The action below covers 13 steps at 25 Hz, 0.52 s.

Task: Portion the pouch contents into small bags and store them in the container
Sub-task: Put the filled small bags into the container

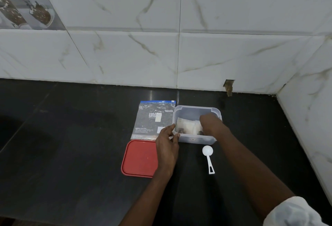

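A clear plastic container [195, 109] stands on the black counter with small filled bags [186, 127] lying inside it. My right hand [209, 120] reaches down into the container beside the bags; its fingers are hidden, so its hold cannot be made out. My left hand [167, 144] grips the container's near-left corner, thumb against the wall. The flat pouch [152, 118] with a blue zip top lies just left of the container.
A red lid [139, 159] lies on the counter near my left wrist. A white scoop [208, 155] rests in front of the container. Marble-tiled walls close the counter at the back and the right.
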Motion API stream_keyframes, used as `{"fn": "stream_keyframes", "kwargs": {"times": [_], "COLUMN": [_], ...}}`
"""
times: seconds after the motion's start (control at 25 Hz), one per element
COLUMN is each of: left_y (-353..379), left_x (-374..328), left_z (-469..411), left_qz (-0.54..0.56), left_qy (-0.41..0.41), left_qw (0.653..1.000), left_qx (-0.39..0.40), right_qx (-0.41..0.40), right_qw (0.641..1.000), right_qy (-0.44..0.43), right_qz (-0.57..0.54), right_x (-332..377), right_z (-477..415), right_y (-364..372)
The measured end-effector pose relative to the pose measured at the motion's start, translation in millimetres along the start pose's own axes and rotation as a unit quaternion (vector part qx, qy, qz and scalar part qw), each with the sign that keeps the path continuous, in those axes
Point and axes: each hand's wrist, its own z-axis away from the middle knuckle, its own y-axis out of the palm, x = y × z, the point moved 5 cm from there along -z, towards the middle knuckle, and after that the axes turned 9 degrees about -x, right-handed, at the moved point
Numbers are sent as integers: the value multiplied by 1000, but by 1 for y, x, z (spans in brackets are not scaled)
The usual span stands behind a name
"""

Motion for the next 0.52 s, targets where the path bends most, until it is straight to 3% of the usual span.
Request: {"fn": "stream_keyframes", "kwargs": {"times": [0.4, 0.52], "left_y": [-2, -6], "left_x": [-3, -8], "left_z": [-1, -1], "left_qz": [-3, -3], "left_qy": [-3, 21], "left_qw": [1000, 1000], "left_qx": [10, 21], "right_qx": [16, 0], "right_qw": [998, 990], "right_qy": [20, 56], "right_qz": [-56, -126], "right_x": [3, 0], "right_z": [-5, 0], "right_y": [14, 0]}}
